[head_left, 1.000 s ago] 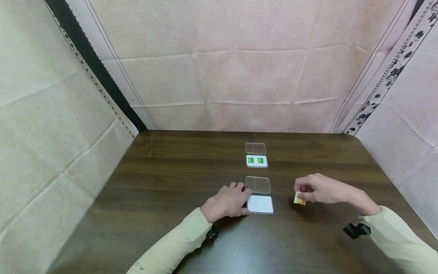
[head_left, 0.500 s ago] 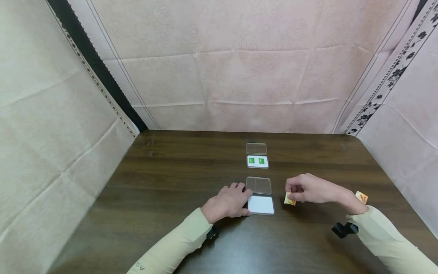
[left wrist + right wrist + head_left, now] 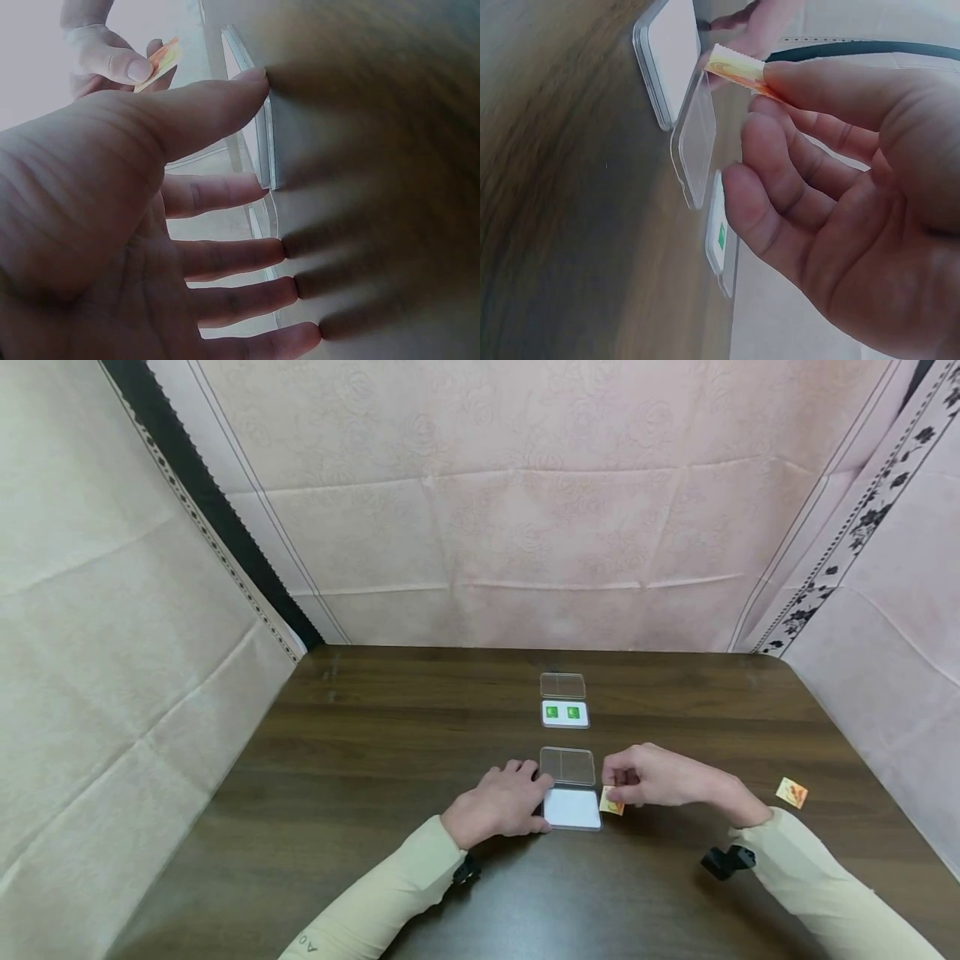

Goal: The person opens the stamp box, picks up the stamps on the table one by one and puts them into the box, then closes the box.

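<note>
Between thumb and fingers my right hand (image 3: 667,777) pinches a small orange-and-yellow postage stamp (image 3: 611,802), its toothed edge visible in the right wrist view (image 3: 735,66). The stamp is at the right edge of a flat clear plastic case with a white base (image 3: 572,808); the case's transparent lid (image 3: 567,766) lies folded back behind it. My left hand (image 3: 498,802) rests on the table at the case's left side. Its fingers are spread and fairly straight, with thumb and index fingertip right at the case edge in the left wrist view.
Farther back lies a similar case (image 3: 562,723) with its lid folded away and two green stamps on its white base. A second orange stamp (image 3: 791,792) lies on the brown wooden table (image 3: 360,827), right of my right wrist. Pale cloth hangs (image 3: 525,527) around the table.
My right hand has moved left with the stamp, up to the near case. The other orange stamp has come out from behind the right arm. The left hand has stayed put.
</note>
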Motion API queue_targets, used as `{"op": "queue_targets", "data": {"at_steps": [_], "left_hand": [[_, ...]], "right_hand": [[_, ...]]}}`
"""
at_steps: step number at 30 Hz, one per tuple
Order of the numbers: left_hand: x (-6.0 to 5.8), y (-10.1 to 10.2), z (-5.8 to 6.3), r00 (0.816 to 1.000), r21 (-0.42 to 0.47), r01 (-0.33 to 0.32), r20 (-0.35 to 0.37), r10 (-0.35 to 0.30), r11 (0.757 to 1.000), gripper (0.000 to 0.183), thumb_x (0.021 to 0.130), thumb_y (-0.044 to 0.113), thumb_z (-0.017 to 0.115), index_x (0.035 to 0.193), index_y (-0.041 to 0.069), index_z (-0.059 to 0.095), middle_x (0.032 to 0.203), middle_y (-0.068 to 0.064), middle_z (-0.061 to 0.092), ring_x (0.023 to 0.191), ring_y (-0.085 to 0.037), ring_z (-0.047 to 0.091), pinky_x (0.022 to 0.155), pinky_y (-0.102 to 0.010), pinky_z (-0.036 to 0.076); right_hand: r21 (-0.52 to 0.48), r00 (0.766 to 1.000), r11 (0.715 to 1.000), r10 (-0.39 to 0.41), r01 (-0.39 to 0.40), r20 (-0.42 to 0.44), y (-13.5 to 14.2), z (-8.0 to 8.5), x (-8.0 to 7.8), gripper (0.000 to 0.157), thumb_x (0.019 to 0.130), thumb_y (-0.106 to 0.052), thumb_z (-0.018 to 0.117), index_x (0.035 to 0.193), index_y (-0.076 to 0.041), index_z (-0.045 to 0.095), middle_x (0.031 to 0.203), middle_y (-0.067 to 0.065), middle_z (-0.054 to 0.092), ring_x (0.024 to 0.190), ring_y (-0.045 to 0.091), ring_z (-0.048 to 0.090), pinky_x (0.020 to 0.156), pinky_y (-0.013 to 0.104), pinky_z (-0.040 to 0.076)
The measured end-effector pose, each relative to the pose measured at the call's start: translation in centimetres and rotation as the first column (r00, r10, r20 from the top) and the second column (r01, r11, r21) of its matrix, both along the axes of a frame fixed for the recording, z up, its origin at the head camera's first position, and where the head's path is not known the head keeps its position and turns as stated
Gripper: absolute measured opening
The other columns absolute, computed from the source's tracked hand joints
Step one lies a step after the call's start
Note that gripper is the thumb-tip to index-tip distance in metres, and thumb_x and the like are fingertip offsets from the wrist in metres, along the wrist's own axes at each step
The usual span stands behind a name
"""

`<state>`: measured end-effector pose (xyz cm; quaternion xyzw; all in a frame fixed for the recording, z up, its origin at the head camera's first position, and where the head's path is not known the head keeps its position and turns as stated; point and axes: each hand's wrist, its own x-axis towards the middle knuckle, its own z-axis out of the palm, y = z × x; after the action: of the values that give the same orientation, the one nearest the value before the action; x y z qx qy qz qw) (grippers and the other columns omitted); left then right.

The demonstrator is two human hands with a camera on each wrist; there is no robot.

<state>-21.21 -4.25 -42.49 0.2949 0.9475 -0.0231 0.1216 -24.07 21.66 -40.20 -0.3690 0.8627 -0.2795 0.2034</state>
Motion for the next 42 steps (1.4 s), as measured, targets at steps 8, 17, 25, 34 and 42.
{"op": "queue_targets", "data": {"at_steps": [8,17,25,34,42], "left_hand": [[-0.1,0.0,0.0,1.000,0.002,-0.012,0.008,0.012,1.000,0.060,0.087,0.055,0.067,0.135,0.021,0.053,0.141,-0.007,0.050,0.120,-0.025,0.050,0.096,-0.044,0.048],[-0.1,0.1,0.0,1.000,-0.006,-0.010,0.002,0.010,1.000,0.061,0.087,0.057,0.066,0.135,0.022,0.052,0.139,-0.006,0.051,0.118,-0.023,0.051,0.093,-0.043,0.049],[-0.2,0.1,-0.1,1.000,-0.013,-0.015,0.016,0.016,1.000,0.061,0.087,0.056,0.066,0.136,0.022,0.051,0.140,-0.006,0.050,0.118,-0.023,0.050,0.093,-0.043,0.048],[-0.1,0.1,0.0,1.000,-0.011,-0.013,0.013,0.013,1.000,0.060,0.087,0.056,0.066,0.135,0.022,0.052,0.139,-0.006,0.051,0.119,-0.024,0.051,0.093,-0.043,0.049],[0.0,0.0,0.0,1.000,-0.007,0.002,-0.009,-0.002,1.000,0.057,0.088,0.056,0.065,0.133,0.021,0.054,0.134,-0.006,0.053,0.117,-0.024,0.053,0.090,-0.043,0.050]], "right_hand": [[-0.021,0.999,1.000,0.023,-0.022,0.042,-1.4,-0.6,-0.3,0.007,0.094,-0.023,0.067,0.088,-0.022,0.063,0.073,-0.009,0.059,0.060,0.004,0.054,0.054,0.023,0.047],[-0.011,0.995,1.000,0.022,-0.021,0.093,-2.6,-1.6,-0.6,0.008,0.093,-0.023,0.068,0.088,-0.020,0.063,0.075,-0.008,0.060,0.059,0.005,0.055,0.054,0.023,0.048],[-0.006,0.992,1.000,0.028,-0.027,0.124,-3.1,-2.1,-0.9,0.008,0.093,-0.023,0.068,0.088,-0.020,0.063,0.077,-0.007,0.061,0.059,0.006,0.055,0.055,0.024,0.050],[-0.005,0.989,0.999,0.043,-0.042,0.140,-3.2,-2.5,-1.6,0.011,0.093,-0.023,0.068,0.086,-0.017,0.063,0.077,-0.005,0.061,0.058,0.006,0.054,0.052,0.022,0.047],[0.039,0.995,0.999,0.017,-0.021,0.102,-3.6,-2.6,-1.5,0.011,0.093,-0.021,0.068,0.084,-0.018,0.062,0.074,-0.007,0.059,0.057,0.005,0.052,0.052,0.022,0.045]]}}
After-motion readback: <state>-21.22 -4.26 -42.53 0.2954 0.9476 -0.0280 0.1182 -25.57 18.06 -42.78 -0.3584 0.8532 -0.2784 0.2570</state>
